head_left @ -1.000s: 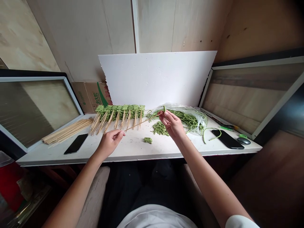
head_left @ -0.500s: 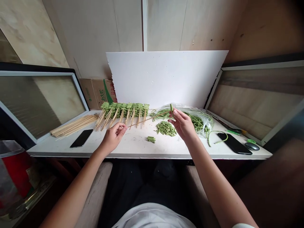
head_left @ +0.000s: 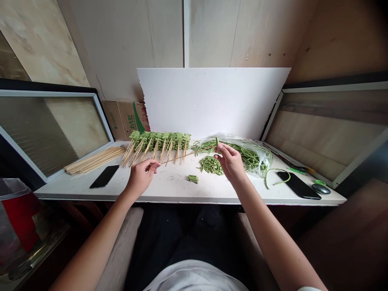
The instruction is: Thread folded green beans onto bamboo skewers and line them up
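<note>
My left hand [head_left: 142, 174] is closed on the blunt end of a bamboo skewer [head_left: 184, 155], which slants up to the right. At its far tip, my right hand [head_left: 230, 159] pinches a short piece of green bean [head_left: 217, 141] between thumb and fingers. The bean piece stands roughly upright across the skewer's tip; whether the point has pierced it is hidden by my fingers. Just left of my right hand lies a heap of cut bean pieces [head_left: 210, 165]. Nearer the front edge is a small row of bean pieces [head_left: 193, 178].
Stacked bean skewers [head_left: 160, 141] lie at the back left, beside loose bamboo skewers [head_left: 93, 160]. A phone [head_left: 104, 176] lies on the left. Long beans in a plastic bag [head_left: 254, 155] are at the back right, near another phone [head_left: 298, 186] and a mouse [head_left: 321, 188].
My right hand has come slightly down and left with the bean piece, which is now more upright. My left hand still holds the skewer, almost in the same place.
</note>
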`<action>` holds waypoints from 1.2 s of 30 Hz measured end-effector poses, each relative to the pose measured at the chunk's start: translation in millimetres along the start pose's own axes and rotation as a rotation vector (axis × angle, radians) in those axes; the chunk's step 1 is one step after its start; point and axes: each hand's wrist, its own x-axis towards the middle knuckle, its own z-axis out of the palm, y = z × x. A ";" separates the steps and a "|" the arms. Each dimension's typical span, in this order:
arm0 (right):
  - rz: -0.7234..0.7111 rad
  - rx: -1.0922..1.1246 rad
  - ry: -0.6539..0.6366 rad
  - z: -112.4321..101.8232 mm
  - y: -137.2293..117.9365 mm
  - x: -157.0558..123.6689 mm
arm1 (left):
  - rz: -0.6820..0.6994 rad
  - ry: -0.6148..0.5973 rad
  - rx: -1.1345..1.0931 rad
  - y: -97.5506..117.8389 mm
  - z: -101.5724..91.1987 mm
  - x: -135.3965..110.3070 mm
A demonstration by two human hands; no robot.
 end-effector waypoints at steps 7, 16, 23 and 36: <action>0.006 -0.003 0.003 1.4 3.1 -0.8 | 0.031 -0.006 0.051 2.4 1.2 -0.2; -0.027 -0.076 0.001 -4.9 11.7 2.8 | 0.039 -0.026 0.099 0.3 2.1 -0.1; -0.071 -0.121 -0.050 -5.4 17.4 1.5 | -0.002 -0.079 0.085 -6.5 5.0 0.2; -0.027 -0.082 0.039 -6.7 16.6 6.1 | 0.068 -0.074 0.044 -14.1 5.6 1.6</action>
